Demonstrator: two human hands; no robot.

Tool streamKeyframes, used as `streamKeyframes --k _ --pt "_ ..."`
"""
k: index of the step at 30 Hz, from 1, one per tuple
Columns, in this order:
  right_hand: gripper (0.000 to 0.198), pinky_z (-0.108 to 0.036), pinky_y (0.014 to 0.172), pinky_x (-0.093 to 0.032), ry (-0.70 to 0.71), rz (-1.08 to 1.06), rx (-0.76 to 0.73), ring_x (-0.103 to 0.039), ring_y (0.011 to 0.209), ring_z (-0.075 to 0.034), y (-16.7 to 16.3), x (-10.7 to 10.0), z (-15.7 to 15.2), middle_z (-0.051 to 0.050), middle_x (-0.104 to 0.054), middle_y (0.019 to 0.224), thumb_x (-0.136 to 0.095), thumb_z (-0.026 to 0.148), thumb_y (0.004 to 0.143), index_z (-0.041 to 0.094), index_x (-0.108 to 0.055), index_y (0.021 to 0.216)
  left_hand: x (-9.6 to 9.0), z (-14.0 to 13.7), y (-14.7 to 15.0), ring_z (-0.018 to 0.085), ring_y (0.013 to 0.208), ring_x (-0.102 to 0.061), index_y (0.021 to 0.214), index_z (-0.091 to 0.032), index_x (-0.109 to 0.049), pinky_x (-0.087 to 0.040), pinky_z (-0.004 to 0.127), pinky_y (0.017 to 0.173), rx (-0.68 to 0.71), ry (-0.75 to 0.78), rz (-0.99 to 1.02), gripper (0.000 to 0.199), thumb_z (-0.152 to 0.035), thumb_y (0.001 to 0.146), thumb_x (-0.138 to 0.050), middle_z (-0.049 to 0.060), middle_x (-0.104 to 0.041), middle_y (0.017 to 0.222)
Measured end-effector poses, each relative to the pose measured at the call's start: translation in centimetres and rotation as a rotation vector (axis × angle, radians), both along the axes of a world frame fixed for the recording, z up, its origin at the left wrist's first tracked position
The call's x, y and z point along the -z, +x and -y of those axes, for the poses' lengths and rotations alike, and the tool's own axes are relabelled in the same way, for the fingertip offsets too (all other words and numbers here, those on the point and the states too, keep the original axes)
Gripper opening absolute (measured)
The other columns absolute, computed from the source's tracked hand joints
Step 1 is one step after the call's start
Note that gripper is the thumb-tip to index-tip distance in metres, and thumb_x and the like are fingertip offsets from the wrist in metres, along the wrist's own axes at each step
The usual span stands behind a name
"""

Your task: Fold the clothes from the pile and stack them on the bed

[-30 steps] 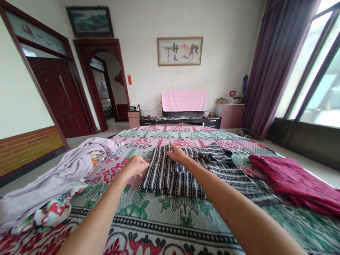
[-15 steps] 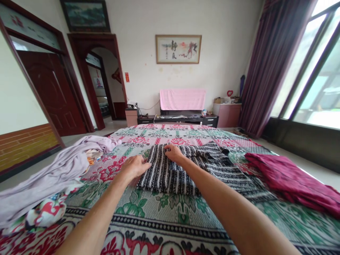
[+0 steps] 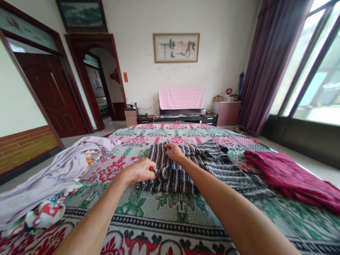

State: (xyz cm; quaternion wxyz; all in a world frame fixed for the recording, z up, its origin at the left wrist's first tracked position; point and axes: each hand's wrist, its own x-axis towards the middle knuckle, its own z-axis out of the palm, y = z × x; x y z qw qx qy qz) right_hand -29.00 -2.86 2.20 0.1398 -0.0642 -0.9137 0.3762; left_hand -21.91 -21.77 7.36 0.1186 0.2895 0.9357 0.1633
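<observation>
A black-and-white striped knit garment [image 3: 183, 180] lies partly folded on the flowered bedspread [image 3: 130, 202] in front of me. My left hand [image 3: 142, 170] is closed on the garment's left side, and the cloth bunches up at its fingertips. Farther back, my right hand [image 3: 174, 152] pinches the same garment near its far edge, fingers curled down into the fabric. One end of the garment, with black trim, spreads out to the right beyond my right forearm.
A folded dark-pink garment [image 3: 289, 175] lies at the right of the bed. On the left is a heap of pale lilac cloth [image 3: 61, 163], with a colourful printed cloth [image 3: 46, 212] beside it. A pink cloth [image 3: 182, 98] covers a screen by the far wall.
My left hand has moved right and slightly nearer, from resting open at the garment's left edge to gripping and bunching its cloth. The right hand stays almost in place.
</observation>
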Motion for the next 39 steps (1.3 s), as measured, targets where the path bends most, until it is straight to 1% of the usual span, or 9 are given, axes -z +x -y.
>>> streamKeyframes --k 7,11,14,17,20,22,26,29,39 --pt "0.043 -0.024 0.074 -0.047 -0.005 -0.060 0.042 -0.063 0.077 -0.016 0.9 -1.6 -2.4 -0.001 -0.070 0.085 -0.056 0.017 0.069 0.022 -0.070 0.109 -0.1 -1.1 0.6 0.011 0.060 -0.049 0.073 -0.019 -0.069 -0.032 0.020 0.053 0.060 0.112 -0.022 0.021 -0.035 0.067 -0.056 -0.002 -0.059 0.064" --pt "0.044 -0.025 0.083 -0.047 0.163 0.019 0.046 -0.063 0.093 -0.020 1.3 -0.8 -3.3 -0.004 -0.071 0.097 -0.059 0.012 0.067 0.020 -0.070 0.109 0.3 -2.0 1.1 0.011 0.058 -0.051 0.076 -0.019 -0.071 -0.034 0.021 0.052 0.077 0.063 0.034 0.022 -0.033 0.064 -0.057 -0.002 -0.061 0.062" --pt "0.045 -0.029 0.087 -0.046 0.291 0.088 0.036 -0.062 0.100 -0.024 1.6 -0.4 -3.4 -0.008 -0.069 0.101 -0.061 0.010 0.066 0.019 -0.070 0.109 0.2 -1.4 0.5 0.011 0.059 -0.056 0.081 -0.019 -0.070 -0.037 0.020 0.053 0.075 0.137 0.181 0.025 -0.034 0.066 -0.057 -0.001 -0.066 0.068" --pt "0.045 -0.032 0.086 -0.047 0.379 0.061 0.108 -0.060 0.103 -0.027 2.1 -0.9 -3.2 -0.015 -0.061 0.116 -0.062 0.013 0.067 0.015 -0.066 0.112 0.3 0.0 -0.9 0.011 0.054 -0.057 0.076 -0.017 -0.065 -0.038 0.020 0.050 -0.146 0.212 0.170 0.024 -0.038 0.071 -0.055 0.000 -0.065 0.067" --pt "0.043 -0.032 0.088 -0.046 0.435 -0.047 0.125 -0.056 0.109 -0.026 2.4 -1.9 -2.5 -0.016 -0.055 0.123 -0.057 0.014 0.073 0.015 -0.062 0.116 0.9 1.2 -2.0 0.011 0.042 -0.049 0.069 -0.018 -0.059 -0.034 0.021 0.044 -0.420 0.080 0.106 0.030 -0.047 0.073 -0.054 0.000 -0.058 0.052" --pt "0.041 -0.031 0.090 -0.045 0.448 -0.083 0.046 -0.056 0.110 -0.023 2.3 -2.2 -1.8 -0.013 -0.057 0.121 -0.051 0.013 0.077 0.018 -0.062 0.116 1.4 1.4 -2.3 0.011 0.037 -0.044 0.065 -0.018 -0.057 -0.034 0.023 0.043 -0.467 -0.009 0.168 0.039 -0.055 0.073 -0.051 0.000 -0.052 0.044" --pt "0.037 -0.035 0.090 -0.044 0.508 0.062 -0.050 -0.057 0.108 -0.026 1.6 -1.3 -1.0 -0.012 -0.062 0.118 -0.049 0.020 0.080 0.018 -0.064 0.114 2.1 1.2 -1.9 0.010 0.032 -0.035 0.059 -0.019 -0.052 -0.029 0.023 0.040 -0.380 -0.059 0.257 0.048 -0.064 0.072 -0.050 -0.002 -0.043 0.037" --pt "0.038 -0.040 0.091 -0.043 0.565 0.145 -0.051 -0.055 0.111 -0.031 1.3 -0.4 -0.8 -0.015 -0.062 0.119 -0.049 0.025 0.081 0.017 -0.064 0.115 2.0 1.4 -1.7 0.009 0.032 -0.034 0.058 -0.019 -0.050 -0.025 0.022 0.038 -0.327 -0.073 0.281 0.049 -0.067 0.070 -0.051 -0.002 -0.045 0.038" --pt "0.041 -0.046 0.096 -0.037 0.655 0.098 -0.089 -0.047 0.117 -0.031 2.5 0.6 -0.6 -0.014 -0.054 0.128 -0.036 0.029 0.089 0.017 -0.056 0.122 1.9 1.6 -1.7 0.011 0.035 -0.038 0.060 -0.020 -0.051 -0.024 0.023 0.037 -0.287 -0.136 0.280 0.048 -0.067 0.064 -0.056 -0.001 -0.048 0.041"
